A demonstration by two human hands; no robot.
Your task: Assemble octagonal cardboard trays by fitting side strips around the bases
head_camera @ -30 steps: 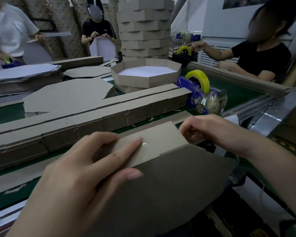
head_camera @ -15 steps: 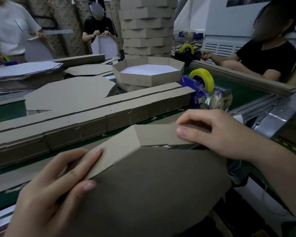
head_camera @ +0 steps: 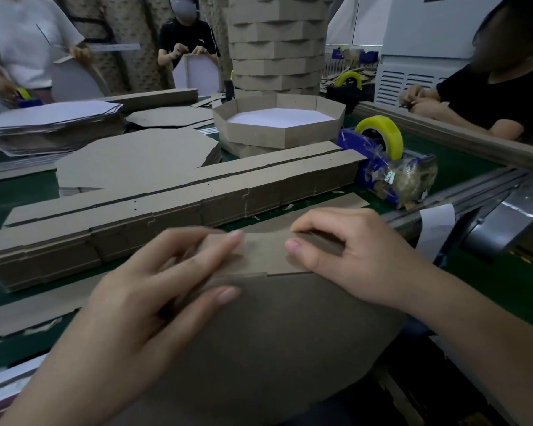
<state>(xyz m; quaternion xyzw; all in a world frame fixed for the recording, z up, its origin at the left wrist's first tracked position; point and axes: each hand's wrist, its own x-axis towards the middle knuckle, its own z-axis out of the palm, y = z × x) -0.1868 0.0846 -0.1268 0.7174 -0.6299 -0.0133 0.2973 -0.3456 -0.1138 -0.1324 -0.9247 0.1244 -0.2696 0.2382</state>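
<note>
1. Head view, nearer than the tape dispenser [head_camera: 382,170] and to its left: octagonal base [head_camera: 274,348], brown face toward the camera, tilted up off the green table [head_camera: 462,167]
2. Along that base's far edge: side strip [head_camera: 265,253], folded against it, meeting it at a notched seam
3. Left hand [head_camera: 142,302]: fingers laid over the strip's outer face, thumb pressed onto the base, both pieces pinched between them
4. Right hand [head_camera: 351,256]: thumb flat on the strip's face, fingers curled over its top edge, gripping it
5. Between the hands and the dispenser: long bundle of flat strips [head_camera: 173,210] lying on the table, right end just beside the dispenser
6. Beyond the dispenser, to its left: finished tray [head_camera: 277,133], brown walls upright around a white floor, seated on another brown tray
7. Farther behind that: tall tower of stacked trays [head_camera: 277,41]
8. Well left of the dispenser: pile of brown bases [head_camera: 136,158], and past it a pile of white-faced sheets [head_camera: 50,124]
9. On the dispenser itself: yellow tape roll [head_camera: 379,133] standing upright, with a wad of crumpled clear tape [head_camera: 410,179] at its near end
10. Right of and beyond the dispenser: a seated person in a black top [head_camera: 499,93], forearms on the table's edge
</note>
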